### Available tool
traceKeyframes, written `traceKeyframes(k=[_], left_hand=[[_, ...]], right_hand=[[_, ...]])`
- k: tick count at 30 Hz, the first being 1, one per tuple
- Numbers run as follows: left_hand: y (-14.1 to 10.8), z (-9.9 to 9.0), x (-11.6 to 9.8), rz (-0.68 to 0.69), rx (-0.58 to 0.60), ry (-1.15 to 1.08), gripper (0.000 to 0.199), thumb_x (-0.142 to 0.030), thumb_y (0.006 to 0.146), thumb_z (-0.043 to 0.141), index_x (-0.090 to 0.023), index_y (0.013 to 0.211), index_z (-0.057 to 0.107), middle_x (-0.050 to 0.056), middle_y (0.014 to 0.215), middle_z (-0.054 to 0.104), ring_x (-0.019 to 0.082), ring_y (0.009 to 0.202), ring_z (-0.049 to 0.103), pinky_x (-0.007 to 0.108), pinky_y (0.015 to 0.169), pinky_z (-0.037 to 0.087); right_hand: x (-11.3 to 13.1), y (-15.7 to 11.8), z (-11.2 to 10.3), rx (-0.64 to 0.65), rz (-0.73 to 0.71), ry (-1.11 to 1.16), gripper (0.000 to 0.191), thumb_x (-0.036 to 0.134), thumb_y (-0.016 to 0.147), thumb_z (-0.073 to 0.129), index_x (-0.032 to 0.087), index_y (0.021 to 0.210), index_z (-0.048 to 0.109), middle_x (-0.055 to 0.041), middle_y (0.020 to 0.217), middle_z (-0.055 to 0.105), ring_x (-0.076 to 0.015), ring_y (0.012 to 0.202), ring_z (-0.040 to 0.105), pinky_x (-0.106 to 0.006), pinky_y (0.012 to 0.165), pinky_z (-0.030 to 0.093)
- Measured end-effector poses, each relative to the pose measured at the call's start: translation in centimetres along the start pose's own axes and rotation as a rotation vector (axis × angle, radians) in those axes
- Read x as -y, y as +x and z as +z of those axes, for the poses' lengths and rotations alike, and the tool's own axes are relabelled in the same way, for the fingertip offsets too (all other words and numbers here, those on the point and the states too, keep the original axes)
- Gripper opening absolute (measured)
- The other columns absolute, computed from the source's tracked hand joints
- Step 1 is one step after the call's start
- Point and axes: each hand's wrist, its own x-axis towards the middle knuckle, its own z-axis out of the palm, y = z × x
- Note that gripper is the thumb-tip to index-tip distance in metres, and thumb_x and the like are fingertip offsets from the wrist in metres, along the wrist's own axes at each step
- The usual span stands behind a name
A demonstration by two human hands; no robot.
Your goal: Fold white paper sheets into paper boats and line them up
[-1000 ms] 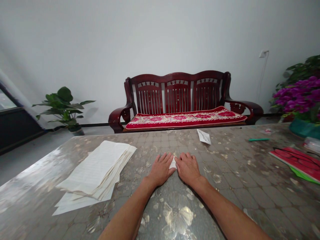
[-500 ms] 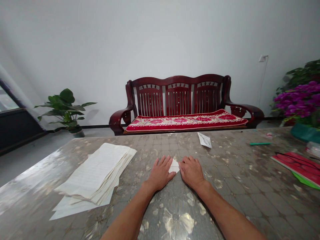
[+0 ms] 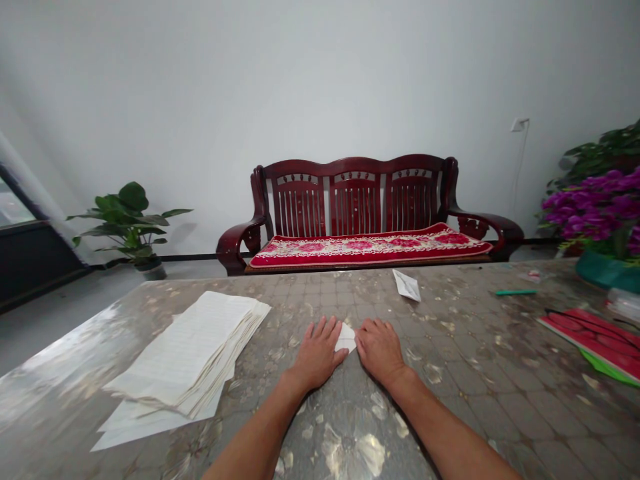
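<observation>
Paper lies on the counter, its left part beneath the left hand, which is flat with fingers extended; the right hand meets its right edge with fingers curled, any pinch indeterminable. Uneven pressure or sideways pull could skew the paper; farther away, an overreaching hand could displace the folded piece.

Home interior, probably a living room.
Carved dark-red wooden settee with floral runner against plain pale wall; potted leafy plant on floor, purple flowers at right; patterned table in front (glasses lying on a red book, quite domestic).
</observation>
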Motion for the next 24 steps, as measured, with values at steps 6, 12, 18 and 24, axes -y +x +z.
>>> traceKeyframes(k=[6,12,18,24], left_hand=[[0.2,-0.5,-0.3,-0.034,-0.047,-0.055,0.043,-0.035,0.097,0.046,-0.018,0.136,0.053,0.012,0.146,0.050,0.028,0.136,0.043,0.042,0.113,0.033],[1.2,-1.2,0.2,-0.137,-0.099,-0.185,0.020,-0.023,0.094,0.049,-0.020,0.102,0.067,0.007,0.107,0.066,0.021,0.106,0.059,0.031,0.094,0.044],[1.6,-1.9,0.8,-0.058,-0.001,-0.313,0.035,-0.021,0.086,0.060,-0.025,0.122,0.060,0.005,0.114,0.061,0.018,0.102,0.060,0.026,0.089,0.044],[1.2,-2.9,0.3,-0.208,0.099,-0.303,0.038,-0.034,0.072,0.078,-0.021,0.106,0.065,0.005,0.103,0.065,0.021,0.090,0.063,0.026,0.076,0.041]], right_hand=[[-0.3,0.2,0.5,-0.031,0.010,0.062,0.026,0.028,0.096,0.047,0.022,0.087,0.071,-0.0077,0.097,0.066,-0.0217,0.095,0.054,-0.034,0.081,0.032],[-0.7,0.5,0.7,-0.055,-0.017,0.139,0.023,0.027,0.094,0.051,0.024,0.083,0.071,-0.0039,0.093,0.067,-0.0199,0.093,0.054,-0.033,0.080,0.031],[-0.7,1.0,0.6,-0.036,-0.027,0.168,0.023,0.027,0.095,0.052,0.027,0.089,0.074,-0.0040,0.094,0.069,-0.0195,0.094,0.055,-0.032,0.080,0.031],[0.0,1.3,0.7,-0.039,-0.023,0.225,0.018,0.026,0.092,0.057,0.028,0.090,0.075,-0.0032,0.095,0.069,-0.0191,0.095,0.056,-0.031,0.082,0.035]])
